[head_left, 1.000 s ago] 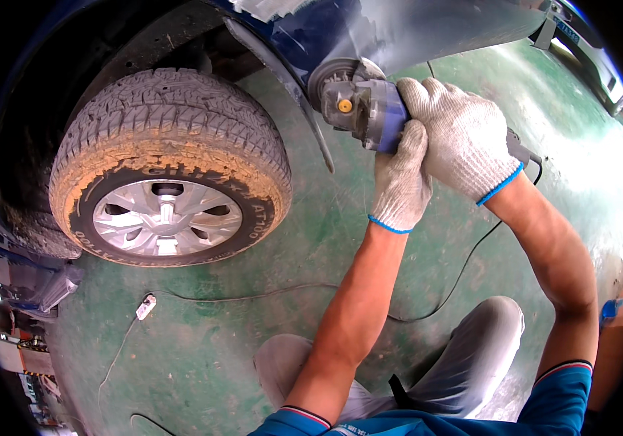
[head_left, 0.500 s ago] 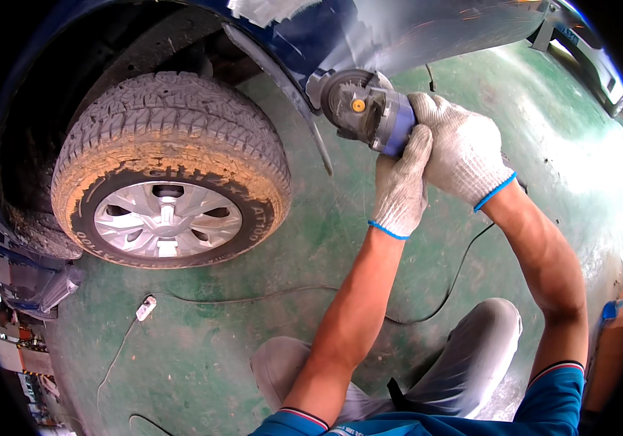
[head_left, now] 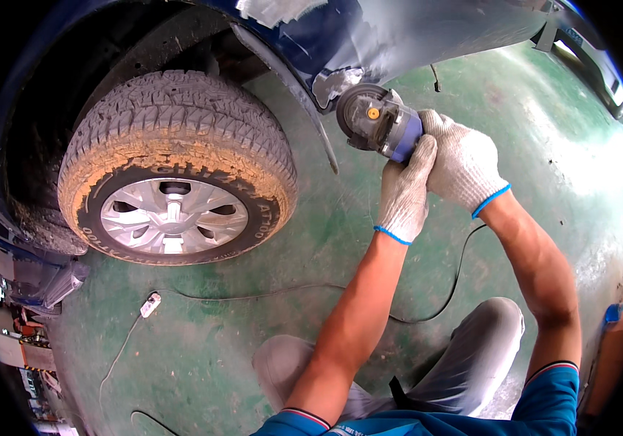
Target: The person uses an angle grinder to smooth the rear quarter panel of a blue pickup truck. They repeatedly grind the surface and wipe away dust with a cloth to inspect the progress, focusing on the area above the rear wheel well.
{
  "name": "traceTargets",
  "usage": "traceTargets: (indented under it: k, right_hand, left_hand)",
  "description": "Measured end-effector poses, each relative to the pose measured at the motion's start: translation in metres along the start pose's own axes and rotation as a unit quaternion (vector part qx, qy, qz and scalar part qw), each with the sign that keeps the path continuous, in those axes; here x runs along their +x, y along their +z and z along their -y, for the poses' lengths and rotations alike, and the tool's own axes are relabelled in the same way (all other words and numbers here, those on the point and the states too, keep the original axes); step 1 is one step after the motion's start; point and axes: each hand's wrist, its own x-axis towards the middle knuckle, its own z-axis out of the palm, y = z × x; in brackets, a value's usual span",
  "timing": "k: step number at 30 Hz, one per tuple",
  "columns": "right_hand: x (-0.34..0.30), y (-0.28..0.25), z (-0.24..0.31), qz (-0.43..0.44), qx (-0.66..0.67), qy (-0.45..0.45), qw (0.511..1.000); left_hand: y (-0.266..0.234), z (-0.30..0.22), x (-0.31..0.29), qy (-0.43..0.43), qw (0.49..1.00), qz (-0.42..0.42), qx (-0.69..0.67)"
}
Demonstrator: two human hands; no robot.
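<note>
Both my hands, in white knit gloves with blue cuffs, are closed around an angle grinder with a blue body and a grey head. My left hand grips it from below, its thumb side along the tool. Behind it, my right hand wraps the rear of the body. The grinder's dark round disc is just below a bare, shiny metal patch at the lower corner of the blue car panel. From this view the disc looks slightly apart from the patch.
A muddy tyre with a silver wheel stands in the wheel arch at left, near the hanging arch trim. A black cable runs across the green floor to a white socket block. A brown box is at right.
The grinder and both hands have moved slightly down and right, off the panel corner. The bare metal patch now shows more fully, and the sparks seen along the panel are gone.
</note>
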Motion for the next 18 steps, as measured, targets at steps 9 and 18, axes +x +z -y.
traceTargets:
  k: [9,18]
  right_hand:
    - [0.001,0.008,0.013,-0.035,0.0,-0.04,0.999]
    - [0.0,0.016,0.005,-0.051,0.033,-0.039,0.997]
  left_hand:
    - [-0.015,0.0,-0.001,0.032,0.999,-0.008,-0.041]
    - [-0.012,-0.004,-0.002,0.036,0.999,-0.006,0.001]
